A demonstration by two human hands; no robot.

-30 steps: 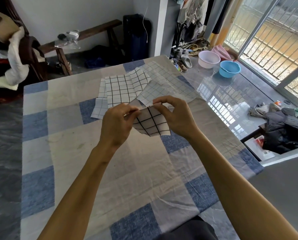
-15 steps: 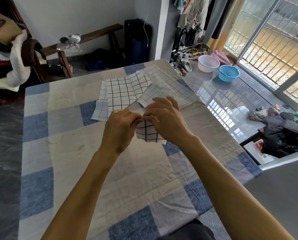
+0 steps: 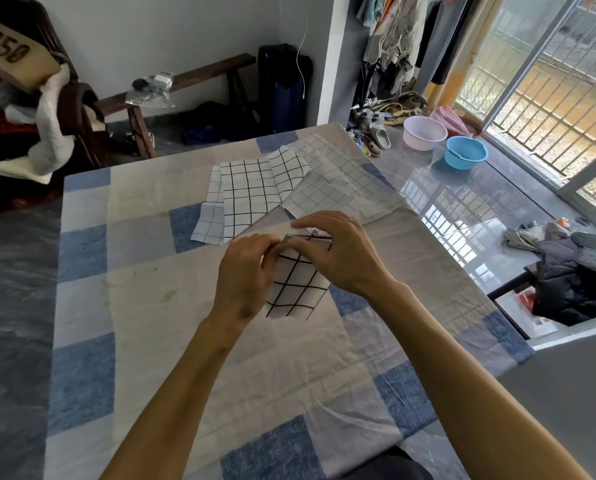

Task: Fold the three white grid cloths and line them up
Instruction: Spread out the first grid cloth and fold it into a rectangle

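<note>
Daylight from a barred window [image 3: 549,109] falls across a large table draped in a blue-and-beige checked sheet [image 3: 144,306], where a person stands folding. At the far end lie the spread pieces: a wide, pale, fine-lined grid cloth [image 3: 341,192] towards the right edge and, overlapping it, a smaller white cloth with bold black grid lines [image 3: 251,195], both flat and unfolded. How many separate pieces make up that heap cannot be told.

Nearer the person, over the table's middle, hangs a small white black-grid cloth [image 3: 296,289], its long axis running down and slightly left from its top edge. That top edge sits between the two hands, which nearly meet, neither one nearer than the other. The left hand [image 3: 244,275] pinches the upper left corner with curled fingers. The right hand [image 3: 341,258] arches over the upper right, fingertips closed on the edge. Knuckles hide the pinch points, so whether the corners match is unclear.
</note>
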